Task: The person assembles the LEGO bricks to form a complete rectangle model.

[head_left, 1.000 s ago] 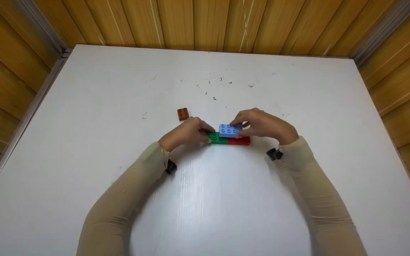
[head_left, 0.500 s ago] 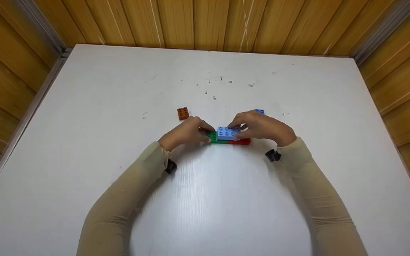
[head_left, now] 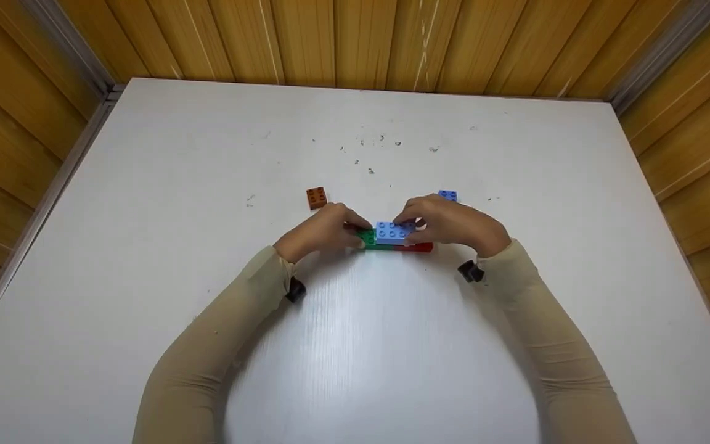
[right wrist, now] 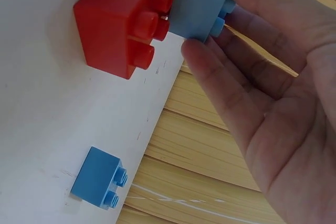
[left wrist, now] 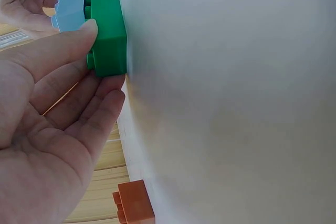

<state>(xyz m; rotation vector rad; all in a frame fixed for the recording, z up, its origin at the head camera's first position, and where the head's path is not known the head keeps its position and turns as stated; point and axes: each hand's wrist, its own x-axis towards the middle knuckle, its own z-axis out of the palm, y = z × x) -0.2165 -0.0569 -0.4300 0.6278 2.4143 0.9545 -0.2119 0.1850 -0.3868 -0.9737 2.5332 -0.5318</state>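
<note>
On white table [head_left: 367, 345]: orange brick [head_left: 316, 198]; blue brick [right wrist: 95, 176]; green brick [left wrist: 109, 40]; red brick [right wrist: 106, 23]

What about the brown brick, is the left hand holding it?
No, the left wrist view shows the brown brick on the table, apart from the left hand.

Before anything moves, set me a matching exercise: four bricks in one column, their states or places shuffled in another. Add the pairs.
1. long light-blue plastic brick
2. green plastic brick
3. small orange-brown plastic brick
4. small blue plastic brick

A. on the table, beyond the right hand
B. held by the left hand
C. on the table, beyond the left hand
D. held by the right hand

Pairs: 1-D; 2-B; 3-C; 4-A
</note>
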